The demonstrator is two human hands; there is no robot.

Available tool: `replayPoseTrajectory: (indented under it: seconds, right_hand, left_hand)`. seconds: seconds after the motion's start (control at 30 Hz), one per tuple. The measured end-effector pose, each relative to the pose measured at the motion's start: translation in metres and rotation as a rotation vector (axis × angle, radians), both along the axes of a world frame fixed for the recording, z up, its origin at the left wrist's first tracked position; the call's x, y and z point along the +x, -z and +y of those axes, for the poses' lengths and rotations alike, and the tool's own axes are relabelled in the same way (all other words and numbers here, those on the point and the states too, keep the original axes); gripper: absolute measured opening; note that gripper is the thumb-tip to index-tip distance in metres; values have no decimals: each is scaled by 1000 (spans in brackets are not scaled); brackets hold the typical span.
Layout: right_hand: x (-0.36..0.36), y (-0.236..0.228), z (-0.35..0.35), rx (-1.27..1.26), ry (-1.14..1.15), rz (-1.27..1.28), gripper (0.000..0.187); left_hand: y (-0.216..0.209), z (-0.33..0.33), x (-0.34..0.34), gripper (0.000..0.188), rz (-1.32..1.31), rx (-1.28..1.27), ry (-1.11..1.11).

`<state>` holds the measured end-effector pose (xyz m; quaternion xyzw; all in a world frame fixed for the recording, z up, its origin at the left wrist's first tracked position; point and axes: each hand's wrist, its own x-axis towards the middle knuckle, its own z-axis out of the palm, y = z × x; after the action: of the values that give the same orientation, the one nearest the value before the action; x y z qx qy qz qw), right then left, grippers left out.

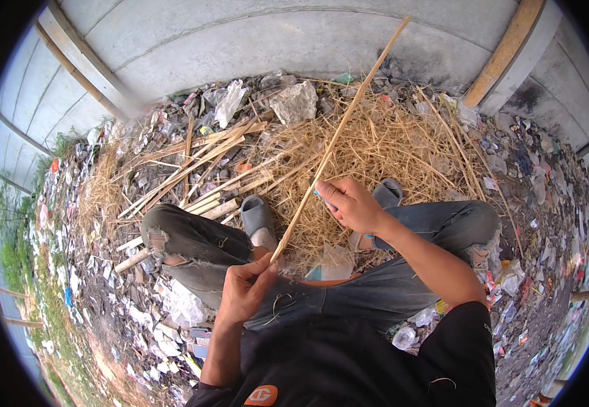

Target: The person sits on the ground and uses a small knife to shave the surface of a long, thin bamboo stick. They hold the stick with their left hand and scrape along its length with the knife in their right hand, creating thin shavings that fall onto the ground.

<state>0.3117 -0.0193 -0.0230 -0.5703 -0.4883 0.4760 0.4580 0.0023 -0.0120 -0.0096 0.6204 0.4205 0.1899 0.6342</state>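
Your left hand point(247, 290) grips the strip point(345, 123) low; your right hand point(352, 203) meets its middle, clutching something blue point(319, 195). It's pale, slender.

Dress of the figure: black short-sleeved shirt point(355, 359), orange chest patch point(261, 395); dark jeans point(369, 295) (torn at both knees); grey sandals point(256, 214).

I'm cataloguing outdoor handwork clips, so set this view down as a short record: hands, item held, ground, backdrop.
left hand: closed around the near end of a long pale strip
right hand: closed on the strip farther up; a bit of blue at its fingers, too hidden to identify
strip: slants up and rightward
ground: straw-coloured shavings, pale sticks left of them, a rock, scattered litter
backdrop: grey panel wall
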Motion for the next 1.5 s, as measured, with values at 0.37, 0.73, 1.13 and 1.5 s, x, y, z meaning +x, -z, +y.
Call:
replayPoseTrajectory:
  seconds: [0.37, 0.73, 1.13, 1.5]
  right_hand:
    - [-18, -12, -8, 312, 137, -519, 48]
    - [-10, -25, -12, 89, 24, -119, 50]
    - [-5, -4, -12, -155, -129, 226, 53]
    - [-24, -7, -14, 254, 62, -336, 48]
  left_hand:
    - [-11, 2, 6, 33, -4, -40, -15]
    - [-17, 1, 4, 33, -62, -75, -7]
    - [-16, 3, 9, 34, -3, -49, -1]
    - [-16, 7, 17, 34, -25, -39, -23]
